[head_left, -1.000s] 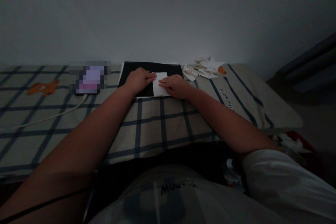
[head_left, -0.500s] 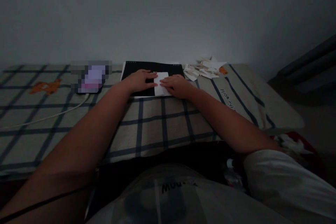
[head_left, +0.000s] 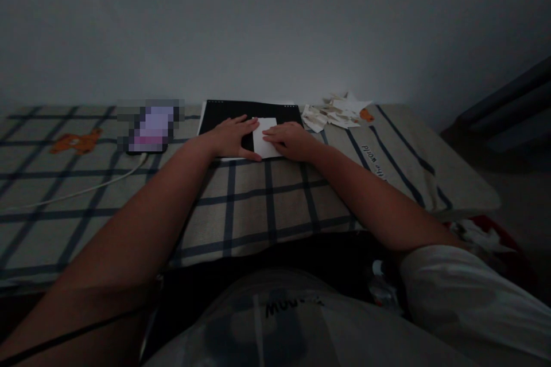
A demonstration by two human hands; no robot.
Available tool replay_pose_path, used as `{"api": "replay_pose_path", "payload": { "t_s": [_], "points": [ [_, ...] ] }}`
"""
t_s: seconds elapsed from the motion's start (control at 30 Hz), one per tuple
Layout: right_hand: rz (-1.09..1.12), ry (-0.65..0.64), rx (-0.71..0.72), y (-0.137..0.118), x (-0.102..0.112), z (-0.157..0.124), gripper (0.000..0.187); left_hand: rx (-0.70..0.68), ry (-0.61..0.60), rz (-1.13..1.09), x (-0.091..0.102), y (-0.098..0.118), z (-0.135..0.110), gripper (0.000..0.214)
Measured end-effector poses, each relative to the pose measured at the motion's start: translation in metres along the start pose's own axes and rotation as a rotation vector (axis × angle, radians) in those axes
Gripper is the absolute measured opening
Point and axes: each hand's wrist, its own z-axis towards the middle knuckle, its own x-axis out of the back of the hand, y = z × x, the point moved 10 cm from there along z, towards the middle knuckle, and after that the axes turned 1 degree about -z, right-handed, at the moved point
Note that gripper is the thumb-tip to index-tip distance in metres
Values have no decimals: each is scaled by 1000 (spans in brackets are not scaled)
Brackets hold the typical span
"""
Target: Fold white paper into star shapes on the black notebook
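A small white paper [head_left: 263,139] lies on a black pad [head_left: 224,116] at the far side of a checked cloth surface [head_left: 267,200]. My left hand [head_left: 232,136] lies flat at the paper's left edge, fingers stretched out, thumb at its near corner. My right hand [head_left: 289,140] presses flat on the paper's right part, fingers pointing left. Neither hand lifts the paper.
A heap of torn paper scraps [head_left: 333,112] sits right of the pad near the wall. A blurred-out device [head_left: 148,125] with a white cable [head_left: 77,192] lies to the left. An orange cartoon print [head_left: 75,141] marks the cloth. The surface's right edge drops off beyond the printed lettering.
My left hand has slid a little toward me along the paper's left edge, its thumb now at the near corner. My right hand has stayed on the paper.
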Motion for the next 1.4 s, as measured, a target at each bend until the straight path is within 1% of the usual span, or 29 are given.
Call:
{"api": "replay_pose_path", "payload": {
  "t_s": [0.13,0.2,0.27,0.37,0.47,0.63,0.8,0.93,1.13,1.4],
  "points": [
    [-4,-3,6,0,-1,0,51,5,4,-14,-1,-2,0,131],
    [-6,-13,7,-1,-1,1,52,11,3,-25,-1,-4,0,126],
    [-5,-14,7,-2,-1,1,52,21,8,-46,-1,-5,0,111],
    [1,4,8,-2,1,1,52,36,71,-82,3,-6,1,82],
    [7,11,12,-2,2,1,51,28,143,-96,8,-6,2,69],
    [8,-4,8,-3,2,1,51,35,185,-114,12,-8,5,63],
    [-7,-1,7,-5,3,2,51,111,235,-107,17,-9,8,56],
    [-1,4,4,-5,3,2,51,150,277,-96,22,-4,4,54],
    [-5,-11,0,-3,1,1,51,182,223,-58,22,-2,0,57],
    [-20,-5,27,-2,-1,2,51,201,209,-35,23,4,-1,59]
  ]
}}
